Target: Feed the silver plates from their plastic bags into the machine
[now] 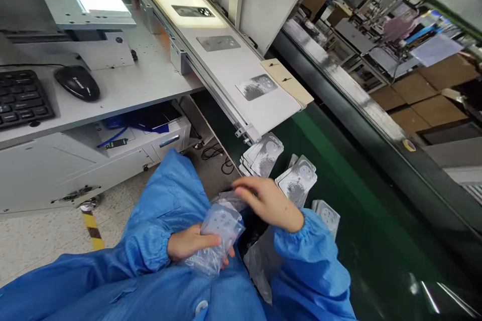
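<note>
My left hand point(203, 243) is wrapped round a clear plastic bag point(222, 225) in my lap, thumb on top and fingertips at its far side. Through the plastic a pale panel with round holes shows. My right hand point(269, 200) is raised just beyond the bag, fingers bent, thumb apart from them, nothing visible between. Beneath it, more crumpled clear plastic point(259, 266) lies partly hidden by my right arm. Past that hand are stacks of grey-and-white phone back panels, one stack point(263, 154) at the conveyor's end and another stack point(299, 179) to its right.
A white conveyor belt point(226, 67) carries several panels, one panel point(256, 87) near its end. A third stack point(327, 216) lies on the green surface point(376, 241) by my right sleeve. On the left bench are a mouse point(77, 83) and a keyboard point(22, 96).
</note>
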The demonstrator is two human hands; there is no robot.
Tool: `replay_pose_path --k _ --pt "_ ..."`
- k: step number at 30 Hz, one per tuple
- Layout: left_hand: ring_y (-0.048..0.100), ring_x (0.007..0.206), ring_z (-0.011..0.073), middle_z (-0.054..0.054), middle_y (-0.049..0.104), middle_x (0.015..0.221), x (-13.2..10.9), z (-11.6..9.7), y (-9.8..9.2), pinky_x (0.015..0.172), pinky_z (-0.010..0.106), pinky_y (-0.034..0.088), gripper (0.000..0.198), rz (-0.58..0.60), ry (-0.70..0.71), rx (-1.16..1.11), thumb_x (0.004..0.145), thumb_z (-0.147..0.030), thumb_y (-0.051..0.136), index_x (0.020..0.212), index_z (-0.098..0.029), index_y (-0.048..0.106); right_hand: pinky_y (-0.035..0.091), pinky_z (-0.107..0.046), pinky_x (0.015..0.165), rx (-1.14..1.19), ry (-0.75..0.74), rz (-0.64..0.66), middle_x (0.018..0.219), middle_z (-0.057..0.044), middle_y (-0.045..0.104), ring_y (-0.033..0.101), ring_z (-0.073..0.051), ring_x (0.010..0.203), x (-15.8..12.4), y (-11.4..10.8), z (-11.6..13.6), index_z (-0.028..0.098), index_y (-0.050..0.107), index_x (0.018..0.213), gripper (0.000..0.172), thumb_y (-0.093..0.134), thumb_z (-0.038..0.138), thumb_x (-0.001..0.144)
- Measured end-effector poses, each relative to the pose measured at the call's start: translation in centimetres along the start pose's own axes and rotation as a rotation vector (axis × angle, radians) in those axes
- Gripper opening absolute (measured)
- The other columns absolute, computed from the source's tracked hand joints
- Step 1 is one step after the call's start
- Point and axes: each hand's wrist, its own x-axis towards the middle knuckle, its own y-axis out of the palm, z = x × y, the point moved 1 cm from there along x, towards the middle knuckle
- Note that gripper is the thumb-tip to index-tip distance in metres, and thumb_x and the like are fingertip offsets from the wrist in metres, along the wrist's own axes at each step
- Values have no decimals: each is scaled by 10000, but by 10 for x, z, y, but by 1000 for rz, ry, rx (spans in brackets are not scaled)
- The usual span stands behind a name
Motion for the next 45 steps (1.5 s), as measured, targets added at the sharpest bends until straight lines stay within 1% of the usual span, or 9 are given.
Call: replay_pose_path --k 3,8,15,21,26,30,34,39,45 --pt "703 842 219 99 778 942 -2 12 -7 832 361 511 541 41 -58 55 726 -597 862 965 -116 798 521 -282 770 155 -31 226 918 -43 760 692 -180 809 -13 33 14 205 745 1004 266 573 405 1033" --pt "702 897 220 94 766 1010 2 19 -18 860 365 507 604 92 -91 123 738 -655 841 1026 -131 758 500 -270 746 213 22 139 861 -32 738 665 -172 778 -32 35 7 199 727 923 267 593 407 1024" --pt "708 912 236 80 759 992 9 29 -20 896 412 491 603 133 -134 164 718 -685 846 991 -164 715 507 -326 734 -121 347 -704 924 -66 761 671 -237 806 -58 -66 -42 188 758 1088 344 497 396 1004" --pt "703 906 241 94 757 995 12 32 -21 889 422 482 605 140 -94 178 720 -691 842 978 -157 721 508 -332 857 -304 544 -520 1002 -104 782 691 -261 955 18 -103 -105 153 785 1030 289 507 204 973" --pt "716 890 241 105 770 998 10 31 -26 855 404 491 630 57 -58 183 695 -718 841 965 -162 718 474 -442 1054 -329 568 -482 1208 -180 742 654 -325 1172 40 -99 -102 114 744 1212 311 554 209 984" --pt "719 836 240 80 785 926 15 26 -23 816 393 499 777 -40 -53 162 649 -729 848 1202 -232 621 435 -489 1139 -292 398 -415 1373 -178 668 608 -335 1269 -13 -54 -40 147 629 1415 468 613 368 1002" --pt "729 798 286 64 773 831 39 18 -9 819 429 529 1116 -59 -106 187 592 -567 834 1518 -194 336 489 -415 1106 139 30 -29 1414 -112 643 626 -294 1267 -79 46 0 262 505 1539 670 737 388 924" --pt "707 1072 311 93 766 1058 64 25 -11 1024 446 496 1105 -102 -180 440 631 -405 737 1587 -154 242 545 -303 879 271 704 -117 908 -25 772 730 -229 917 -143 143 -69 208 761 932 250 584 60 837" --pt "523 1409 329 185 613 1447 75 22 -9 1252 483 327 610 -46 -23 789 842 -478 662 1368 -187 563 415 -512 1133 143 1339 -483 1333 -293 651 603 -396 1318 -242 188 -139 44 676 1233 388 499 188 919"
